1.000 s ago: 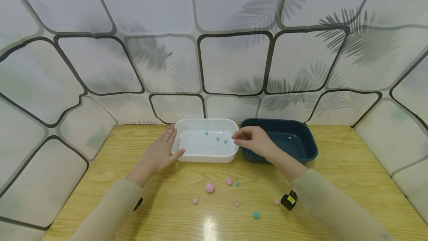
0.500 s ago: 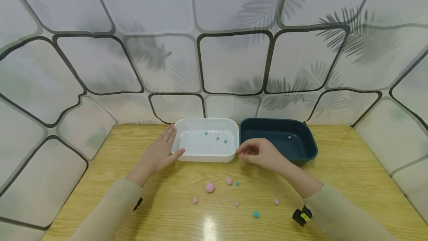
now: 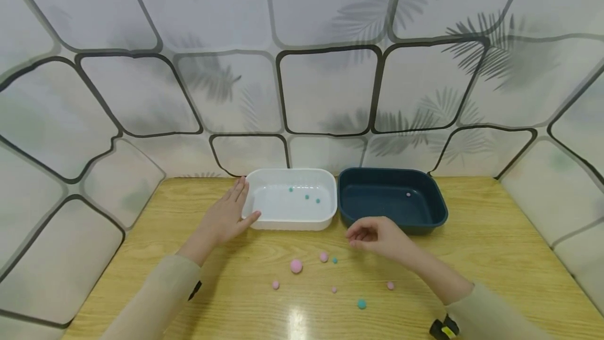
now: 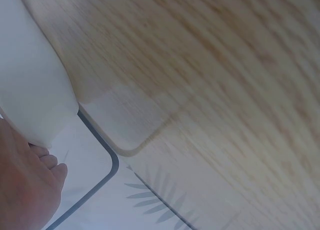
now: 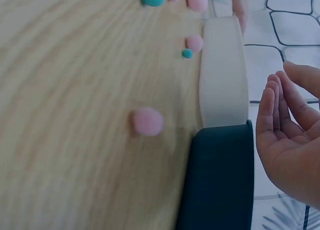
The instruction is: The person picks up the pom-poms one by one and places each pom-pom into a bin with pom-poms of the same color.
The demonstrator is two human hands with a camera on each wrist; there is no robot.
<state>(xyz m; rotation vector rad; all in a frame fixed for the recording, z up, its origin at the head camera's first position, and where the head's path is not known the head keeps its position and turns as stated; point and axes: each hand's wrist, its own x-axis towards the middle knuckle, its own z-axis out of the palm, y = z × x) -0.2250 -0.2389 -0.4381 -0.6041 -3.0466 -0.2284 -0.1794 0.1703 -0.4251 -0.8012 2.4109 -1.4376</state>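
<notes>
My left hand (image 3: 223,219) rests against the left end of the white basin (image 3: 283,224), fingers along its rim and thumb at the front corner. Several small teal balls lie inside that basin, one of them a teal ball (image 3: 307,197). Over the table, just in front of the dark blue basin (image 3: 391,227), hovers my right hand (image 3: 377,235). Its fingers are loosely bent, and the right wrist view shows nothing between thumb and fingers. A small pink ball (image 3: 408,194) lies in the dark blue basin.
On the wooden table (image 3: 236,303) in front of the basins lie a large pink ball (image 3: 296,266), several smaller pink balls, a teal ball (image 3: 362,304) and a tiny teal ball (image 3: 335,260). A patterned backdrop (image 3: 330,93) rises behind the basins.
My right hand has drawn back from the white basin's right rim, toward me and to the right. The left hand stays in place, and the balls look unmoved.
</notes>
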